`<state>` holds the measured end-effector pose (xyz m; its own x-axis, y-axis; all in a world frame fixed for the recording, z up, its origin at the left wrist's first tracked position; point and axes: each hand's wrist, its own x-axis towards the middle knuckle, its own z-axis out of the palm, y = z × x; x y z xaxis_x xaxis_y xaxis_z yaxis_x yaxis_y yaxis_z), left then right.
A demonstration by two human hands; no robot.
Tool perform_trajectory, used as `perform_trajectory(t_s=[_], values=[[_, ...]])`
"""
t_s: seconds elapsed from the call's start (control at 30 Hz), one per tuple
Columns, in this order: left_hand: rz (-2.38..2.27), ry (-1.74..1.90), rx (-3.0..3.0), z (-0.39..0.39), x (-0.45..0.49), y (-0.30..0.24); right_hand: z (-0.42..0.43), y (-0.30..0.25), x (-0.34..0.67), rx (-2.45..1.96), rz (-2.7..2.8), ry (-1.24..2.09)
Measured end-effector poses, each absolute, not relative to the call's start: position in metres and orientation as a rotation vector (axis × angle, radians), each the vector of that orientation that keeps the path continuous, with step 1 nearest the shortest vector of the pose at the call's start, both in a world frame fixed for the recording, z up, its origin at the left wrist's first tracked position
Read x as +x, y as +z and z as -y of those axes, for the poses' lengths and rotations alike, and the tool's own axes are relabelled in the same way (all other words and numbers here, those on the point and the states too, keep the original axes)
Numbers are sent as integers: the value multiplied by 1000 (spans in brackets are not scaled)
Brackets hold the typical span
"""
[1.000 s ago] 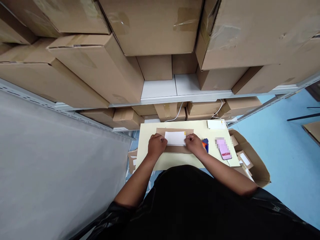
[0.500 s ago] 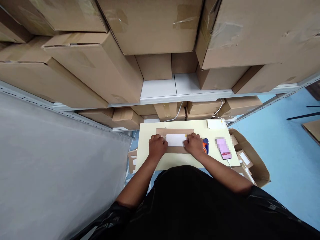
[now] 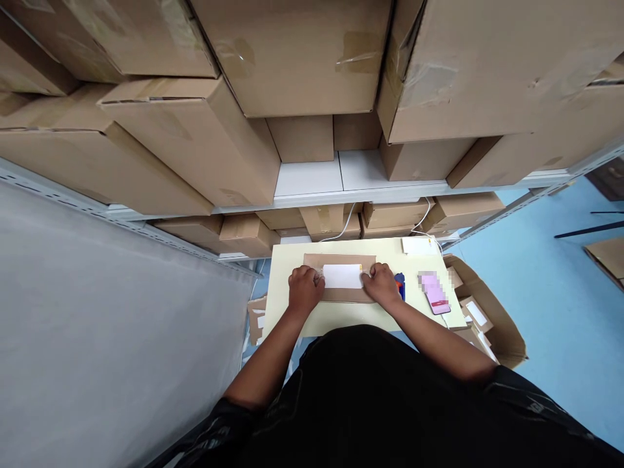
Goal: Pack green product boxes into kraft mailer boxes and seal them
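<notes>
A flat white rectangular piece [image 3: 342, 276] with a small orange mark at its right end lies on a brown cardboard piece [image 3: 341, 295] on the table. My left hand [image 3: 305, 287] is at the left end, its fingers curled and pinched on what looks like clear tape [image 3: 319, 270]. At the right end my right hand [image 3: 381, 285] is closed in the same way, thumb close to the white piece and a clear glint by the fingertips. My fingers partly hide both ends. Just right of that hand stands a blue and orange tape dispenser [image 3: 400, 286].
The pale yellow table [image 3: 287, 305] also bears a phone [image 3: 435, 294] on a cable and another white piece [image 3: 418, 245]. A large open carton [image 3: 502, 325] with small boxes stands to the right. Shelves of cardboard boxes [image 3: 312, 58] rise behind; a grey wall [image 3: 121, 338] is at left.
My right hand has shifted slightly outward, baring more of the white piece's right end. My left hand stays nearly in place. The whole view has tilted a little.
</notes>
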<state>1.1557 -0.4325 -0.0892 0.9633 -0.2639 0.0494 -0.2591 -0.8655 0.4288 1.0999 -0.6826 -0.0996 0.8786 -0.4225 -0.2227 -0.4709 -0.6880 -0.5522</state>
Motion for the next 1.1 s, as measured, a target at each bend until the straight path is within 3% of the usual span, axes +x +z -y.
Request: perform_trajectory(t_s=[0.57,0.73,0.93,1.1], values=[[458,34,2792,437,1164,-98,690,-104,1100,-2615,-476,93],[363,47,2468,418,1165,-98,705,-108,1095,-2220,-562,32],[-156,-76,1889,371,1154,-130,722,-125,1064,-1544,-736,-27],[-328,-245,1557,357,1135,-162,714,-142,1040,-1359,-788,-27]])
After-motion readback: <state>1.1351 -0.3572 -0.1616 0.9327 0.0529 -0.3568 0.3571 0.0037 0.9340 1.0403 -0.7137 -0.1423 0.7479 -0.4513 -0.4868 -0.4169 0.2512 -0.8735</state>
